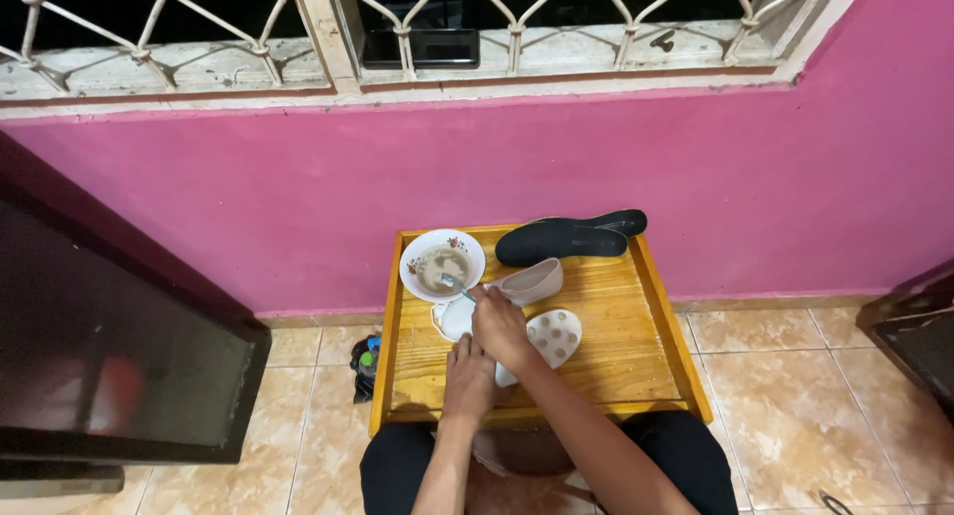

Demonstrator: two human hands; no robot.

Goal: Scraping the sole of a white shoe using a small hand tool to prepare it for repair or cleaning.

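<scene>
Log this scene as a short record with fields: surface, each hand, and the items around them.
surface: small wooden table with raised edges, on a tiled floor by a pink wall
right hand: holds a toothbrush, its head over the bowl
left hand: rests on a white shoe lying sole up
bowl: white, flowered rim, murky liquid inside
second shoe: beige, beside the bowl
insoles: two, black, at the table's far edge
</scene>
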